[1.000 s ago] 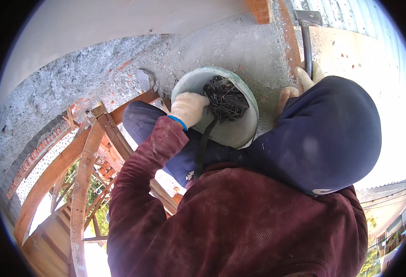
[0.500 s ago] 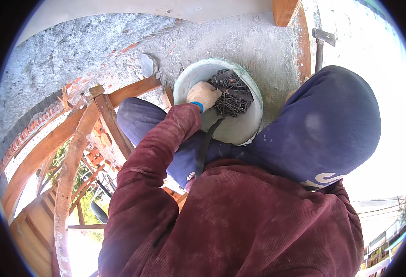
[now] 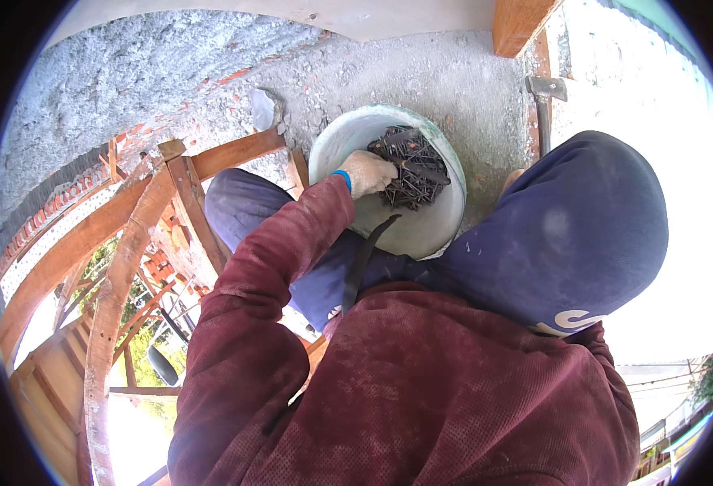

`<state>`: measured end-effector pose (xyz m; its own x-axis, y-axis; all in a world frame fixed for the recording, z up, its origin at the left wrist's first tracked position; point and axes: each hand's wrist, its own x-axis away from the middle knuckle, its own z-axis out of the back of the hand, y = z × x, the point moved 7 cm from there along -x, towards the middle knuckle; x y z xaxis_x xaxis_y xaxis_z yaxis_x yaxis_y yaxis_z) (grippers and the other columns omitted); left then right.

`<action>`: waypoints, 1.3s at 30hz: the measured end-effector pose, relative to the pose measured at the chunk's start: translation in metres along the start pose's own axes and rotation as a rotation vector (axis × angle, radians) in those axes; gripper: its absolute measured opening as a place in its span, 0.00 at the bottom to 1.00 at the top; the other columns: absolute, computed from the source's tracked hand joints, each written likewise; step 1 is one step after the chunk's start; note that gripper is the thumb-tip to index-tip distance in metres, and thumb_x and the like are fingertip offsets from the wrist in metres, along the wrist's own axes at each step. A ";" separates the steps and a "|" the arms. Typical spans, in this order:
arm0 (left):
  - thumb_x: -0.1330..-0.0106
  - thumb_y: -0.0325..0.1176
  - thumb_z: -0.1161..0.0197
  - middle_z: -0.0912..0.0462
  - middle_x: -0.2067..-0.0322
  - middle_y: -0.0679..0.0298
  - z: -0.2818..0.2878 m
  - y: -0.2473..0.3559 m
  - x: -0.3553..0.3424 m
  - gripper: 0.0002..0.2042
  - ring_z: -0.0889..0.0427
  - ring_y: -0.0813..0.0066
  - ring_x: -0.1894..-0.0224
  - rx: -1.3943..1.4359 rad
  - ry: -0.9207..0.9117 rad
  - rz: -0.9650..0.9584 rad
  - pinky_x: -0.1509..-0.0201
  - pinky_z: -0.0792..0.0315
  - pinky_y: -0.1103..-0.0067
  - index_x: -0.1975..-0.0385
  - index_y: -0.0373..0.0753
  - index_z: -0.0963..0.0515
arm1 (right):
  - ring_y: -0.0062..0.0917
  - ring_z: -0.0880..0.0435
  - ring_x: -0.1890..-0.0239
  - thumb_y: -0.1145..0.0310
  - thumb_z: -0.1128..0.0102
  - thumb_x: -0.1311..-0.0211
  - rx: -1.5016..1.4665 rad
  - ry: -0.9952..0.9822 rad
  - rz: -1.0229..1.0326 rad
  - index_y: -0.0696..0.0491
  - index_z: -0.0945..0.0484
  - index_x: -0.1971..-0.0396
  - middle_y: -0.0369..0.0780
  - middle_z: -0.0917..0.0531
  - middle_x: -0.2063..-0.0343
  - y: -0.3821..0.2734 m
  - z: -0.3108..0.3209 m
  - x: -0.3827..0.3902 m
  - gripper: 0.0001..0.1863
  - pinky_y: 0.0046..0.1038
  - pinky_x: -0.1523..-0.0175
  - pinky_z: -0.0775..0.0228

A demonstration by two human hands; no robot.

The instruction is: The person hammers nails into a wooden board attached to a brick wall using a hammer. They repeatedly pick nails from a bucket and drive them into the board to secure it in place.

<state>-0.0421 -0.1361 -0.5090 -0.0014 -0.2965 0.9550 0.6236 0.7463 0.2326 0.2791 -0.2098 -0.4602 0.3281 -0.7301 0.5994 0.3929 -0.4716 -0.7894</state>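
My left hand (image 3: 370, 173), in a pale work glove with a blue cuff, reaches into a round whitish bucket (image 3: 346, 130). Its fingers are curled together, their tips against a heap of dark nails (image 3: 413, 186) in there. Whether a nail is between those fingertips is too small to make out. Flat dark pieces lie among the nails. A black strap (image 3: 363, 263) runs from my lap up toward the near rim of the bucket. The right hand is out of sight; only the upper part of that sleeve shows at the right.
My bent legs in blue trousers (image 3: 583, 227) flank the bucket. Beyond the right knee a hammer (image 3: 544, 101) stands head up, near a wooden beam (image 3: 522, 26). Timber framing (image 3: 117, 283) with gaps looking down is on the left. A broken grey chunk (image 3: 262, 109) lies on the rough concrete.
My left hand stays in the bucket and has shifted slightly right and down over the nails. The whole view has tilted a little, so the bucket and hammer appear lower.
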 end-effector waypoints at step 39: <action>0.37 0.39 0.39 0.18 0.69 0.63 0.321 0.028 0.095 0.14 0.18 0.70 0.64 -0.953 0.304 -0.361 0.59 0.25 0.71 0.64 0.32 0.20 | 0.46 0.12 0.67 0.62 0.33 0.41 0.500 0.080 0.139 0.54 0.23 0.52 0.47 0.15 0.74 -0.074 0.055 -0.036 0.20 0.48 0.59 0.21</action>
<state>-0.2759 0.0483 -0.3530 -0.1952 -0.6422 0.7412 0.9803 -0.1512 0.1272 0.2851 -0.1214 -0.4159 0.3476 -0.8138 0.4657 0.7190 -0.0875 -0.6895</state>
